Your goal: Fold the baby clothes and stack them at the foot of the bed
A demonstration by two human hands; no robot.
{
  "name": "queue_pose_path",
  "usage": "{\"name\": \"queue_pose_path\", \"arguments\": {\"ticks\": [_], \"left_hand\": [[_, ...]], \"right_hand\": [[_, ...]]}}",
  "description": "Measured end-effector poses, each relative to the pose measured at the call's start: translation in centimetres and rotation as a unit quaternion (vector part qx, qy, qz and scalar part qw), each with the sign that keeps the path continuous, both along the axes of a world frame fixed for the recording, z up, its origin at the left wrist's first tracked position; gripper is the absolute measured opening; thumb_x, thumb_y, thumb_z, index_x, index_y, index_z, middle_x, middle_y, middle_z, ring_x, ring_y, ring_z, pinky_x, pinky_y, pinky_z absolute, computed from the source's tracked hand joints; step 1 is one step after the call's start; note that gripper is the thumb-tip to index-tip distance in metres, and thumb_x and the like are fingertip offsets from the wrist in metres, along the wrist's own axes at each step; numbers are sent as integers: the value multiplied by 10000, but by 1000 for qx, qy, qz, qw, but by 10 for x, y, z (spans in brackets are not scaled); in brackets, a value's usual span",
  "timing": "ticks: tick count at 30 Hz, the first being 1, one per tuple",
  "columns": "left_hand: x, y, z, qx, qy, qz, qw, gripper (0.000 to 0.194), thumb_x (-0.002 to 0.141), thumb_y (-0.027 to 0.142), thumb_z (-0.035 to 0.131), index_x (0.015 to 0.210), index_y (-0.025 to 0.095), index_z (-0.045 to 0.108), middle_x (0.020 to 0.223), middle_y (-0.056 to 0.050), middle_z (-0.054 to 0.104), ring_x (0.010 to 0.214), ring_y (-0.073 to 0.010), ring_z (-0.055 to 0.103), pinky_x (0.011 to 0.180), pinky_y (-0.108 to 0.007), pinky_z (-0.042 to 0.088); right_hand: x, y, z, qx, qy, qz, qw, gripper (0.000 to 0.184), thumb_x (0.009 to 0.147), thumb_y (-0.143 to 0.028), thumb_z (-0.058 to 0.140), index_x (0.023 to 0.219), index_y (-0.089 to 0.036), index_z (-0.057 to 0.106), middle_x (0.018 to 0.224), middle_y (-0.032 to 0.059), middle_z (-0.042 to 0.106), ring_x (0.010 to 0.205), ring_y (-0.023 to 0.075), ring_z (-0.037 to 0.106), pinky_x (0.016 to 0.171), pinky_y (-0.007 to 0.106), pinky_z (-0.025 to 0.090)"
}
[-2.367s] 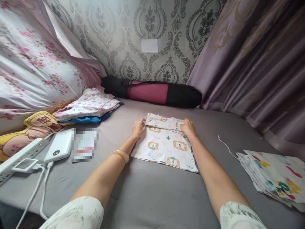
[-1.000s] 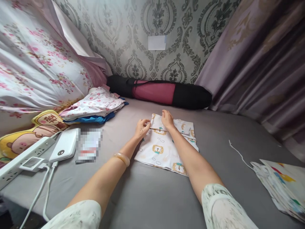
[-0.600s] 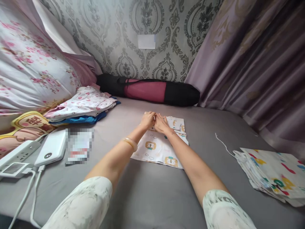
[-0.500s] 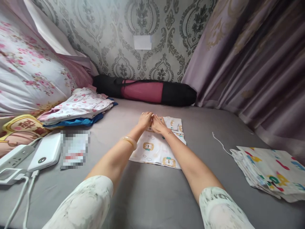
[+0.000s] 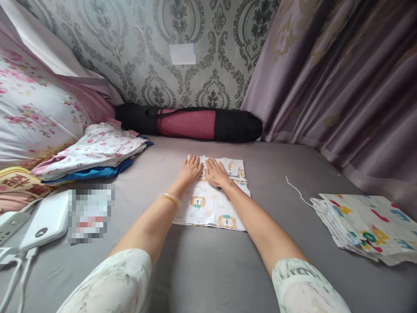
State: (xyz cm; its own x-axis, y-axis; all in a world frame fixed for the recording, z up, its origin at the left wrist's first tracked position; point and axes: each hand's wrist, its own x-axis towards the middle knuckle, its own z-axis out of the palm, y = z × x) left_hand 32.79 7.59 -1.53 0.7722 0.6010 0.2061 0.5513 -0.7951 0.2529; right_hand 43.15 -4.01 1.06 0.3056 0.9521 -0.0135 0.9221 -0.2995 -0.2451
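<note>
A white cloth garment (image 5: 211,208) printed with lion faces lies on the grey sheet in front of me, its far part folded over toward me. My left hand (image 5: 191,168) rests flat on the far left corner of the folded part, fingers stretched out. Beside it, my right hand (image 5: 216,172) lies flat on the middle of the fold with its fingers apart. Neither hand grips anything. Both palms and the cloth under them are hidden.
A black and pink long bag (image 5: 185,124) lies against the wall. Folded clothes (image 5: 97,148) are piled at left, near a white power bank (image 5: 47,217) and a power strip (image 5: 11,226). A stack of patterned cloth (image 5: 368,226) with a white cord lies at right.
My hands were close together with fingers bent at the fold. Now they have moved slightly apart and lie flat on the cloth. The camera view has shifted a little to the right.
</note>
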Motion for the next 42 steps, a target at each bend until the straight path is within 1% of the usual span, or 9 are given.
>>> {"name": "queue_pose_path", "arguments": {"ticks": [5, 11, 16, 19, 26, 33, 36, 39, 42], "left_hand": [[0, -2, 2, 0, 18, 17, 1000, 560, 986, 383, 278, 1436, 75, 405, 1530, -222, 352, 1450, -344, 259, 1147, -532, 234], [0, -2, -1, -6, 19, 36, 999, 602, 982, 422, 257, 1453, 67, 379, 1540, -206, 344, 1460, -322, 245, 1158, -482, 243], [-5, 6, 2, -19, 37, 5, 999, 679, 982, 483, 253, 1453, 8, 367, 1540, -219, 333, 1468, -319, 221, 1179, -433, 215], [-12, 15, 3, -34, 49, -26, 998, 693, 979, 519, 243, 1468, 43, 359, 1561, -187, 308, 1477, -296, 198, 1186, -413, 200], [-24, 27, 3, -48, 48, -73, 995, 658, 976, 523, 246, 1486, 121, 355, 1580, -127, 289, 1486, -261, 176, 1192, -405, 192], [-25, 26, 3, -44, 52, -80, 994, 669, 976, 520, 233, 1491, 105, 336, 1586, -135, 275, 1491, -263, 155, 1198, -404, 153], [-25, 26, 3, -39, 49, -81, 995, 648, 980, 509, 245, 1480, 110, 346, 1580, -143, 290, 1488, -273, 171, 1191, -422, 173], [-27, 22, 8, 3, 30, -88, 996, 591, 982, 474, 285, 1435, 114, 402, 1540, -158, 366, 1466, -280, 239, 1182, -425, 201], [-30, 10, 18, 71, 12, -83, 994, 566, 978, 429, 324, 1417, 83, 411, 1514, -193, 390, 1452, -301, 265, 1188, -440, 169]], "right_hand": [[9, -13, -1, -4, -8, -56, 998, 607, 988, -344, 210, 1537, -87, 246, 1614, 97, 189, 1493, 206, 115, 1207, 434, 44], [21, -27, -1, -11, -32, -93, 995, 632, 987, -356, 202, 1529, -35, 242, 1614, 125, 174, 1494, 222, 101, 1208, 421, 39], [31, -40, 0, -15, -37, -111, 993, 638, 989, -369, 202, 1531, -33, 238, 1616, 121, 163, 1493, 233, 113, 1208, 435, 67], [43, -49, 1, -17, -32, -89, 995, 640, 996, -412, 192, 1535, -73, 252, 1620, 107, 158, 1493, 238, 115, 1207, 433, 88], [73, -67, -3, -8, -29, 19, 999, 635, 994, -432, 195, 1538, -113, 272, 1621, 83, 166, 1494, 212, 116, 1211, 394, 111], [75, -68, -12, 21, -39, 14, 999, 617, 999, -431, 196, 1531, -136, 299, 1615, 67, 201, 1489, 199, 146, 1210, 386, 102], [73, -69, -12, 29, -40, 11, 999, 611, 997, -425, 212, 1524, -133, 316, 1610, 69, 220, 1486, 198, 160, 1210, 381, 103], [73, -68, -8, 30, -32, 7, 999, 600, 994, -418, 230, 1522, -150, 323, 1608, 66, 223, 1484, 195, 169, 1208, 385, 111], [70, -69, 2, 10, -14, 7, 1000, 605, 985, -414, 257, 1525, -148, 314, 1614, 75, 197, 1488, 213, 154, 1209, 406, 116]]}}
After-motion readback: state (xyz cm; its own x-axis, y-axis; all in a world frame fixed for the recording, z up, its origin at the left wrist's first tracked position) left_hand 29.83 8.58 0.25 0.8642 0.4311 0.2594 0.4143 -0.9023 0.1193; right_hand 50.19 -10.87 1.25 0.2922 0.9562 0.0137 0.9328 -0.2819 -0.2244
